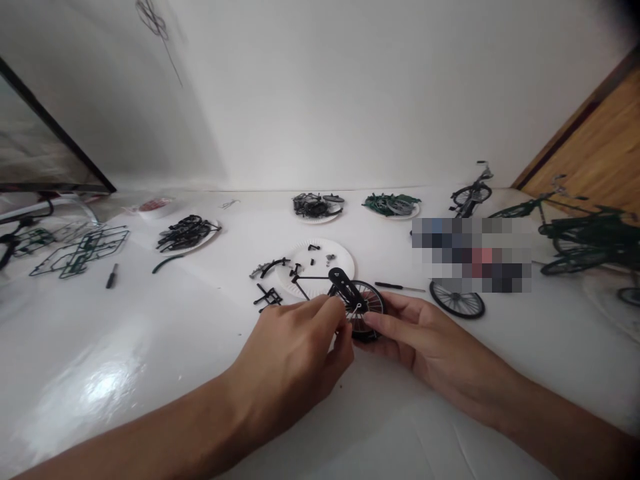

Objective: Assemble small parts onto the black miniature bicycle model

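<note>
A partly built black model bicycle (345,285), with a frame, chain guard and one spoked wheel (376,301), is held upright just above the table. My right hand (417,330) grips the wheel from the right, thumb on the near side over the spokes. From the left, my left hand (303,350) pinches at the wheel hub. A thin silver piece (358,307) shows between its fingertips and the hub; the fingers hide the rest of it. Behind the bicycle lies a white paper plate (345,257) with small black and grey parts on it.
Loose black parts (269,297) lie left of the plate. A screwdriver (400,287) and a spare wheel (457,300) lie to the right. Farther back are plates of black parts (185,233) and green parts (393,205). Assembled model bicycles (565,227) stand right; green frames (85,250) lie left.
</note>
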`<action>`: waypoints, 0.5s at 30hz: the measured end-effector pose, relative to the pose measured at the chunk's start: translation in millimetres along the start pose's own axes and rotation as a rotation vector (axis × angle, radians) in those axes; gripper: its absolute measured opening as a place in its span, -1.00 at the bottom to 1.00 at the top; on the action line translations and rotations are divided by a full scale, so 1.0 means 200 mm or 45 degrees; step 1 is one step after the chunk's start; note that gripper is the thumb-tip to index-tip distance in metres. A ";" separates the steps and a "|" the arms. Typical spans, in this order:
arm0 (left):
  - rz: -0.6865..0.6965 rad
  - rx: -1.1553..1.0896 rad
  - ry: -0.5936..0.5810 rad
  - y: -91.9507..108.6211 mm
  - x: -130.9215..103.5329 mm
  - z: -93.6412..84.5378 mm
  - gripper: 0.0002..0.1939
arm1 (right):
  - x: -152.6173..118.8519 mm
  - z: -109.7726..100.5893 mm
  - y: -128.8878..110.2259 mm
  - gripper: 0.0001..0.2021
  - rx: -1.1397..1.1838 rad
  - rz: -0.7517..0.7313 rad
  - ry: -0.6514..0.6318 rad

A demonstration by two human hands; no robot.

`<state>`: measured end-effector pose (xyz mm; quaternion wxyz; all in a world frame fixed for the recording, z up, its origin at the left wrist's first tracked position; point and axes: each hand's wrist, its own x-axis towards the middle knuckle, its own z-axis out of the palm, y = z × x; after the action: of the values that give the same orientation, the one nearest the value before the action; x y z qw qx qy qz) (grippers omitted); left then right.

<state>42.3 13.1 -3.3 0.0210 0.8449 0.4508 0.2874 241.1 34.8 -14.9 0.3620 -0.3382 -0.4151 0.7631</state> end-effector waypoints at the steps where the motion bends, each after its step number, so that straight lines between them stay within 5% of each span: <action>1: -0.017 0.009 -0.018 0.00 0.00 0.00 -0.85 | 0.00 0.00 0.00 -0.79 0.000 -0.001 0.001; 11: -0.018 0.042 -0.073 0.00 0.01 -0.01 -0.82 | 0.00 0.01 0.01 -0.80 -0.024 0.007 0.013; 15: 0.211 -0.079 -0.101 -0.06 0.04 -0.09 -0.79 | 0.00 0.00 -0.01 -0.81 0.012 0.036 0.015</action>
<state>27.8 23.1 12.7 0.0413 0.8889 0.3692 0.2682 241.2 34.9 -13.6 0.3554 -0.3466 -0.4045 0.7681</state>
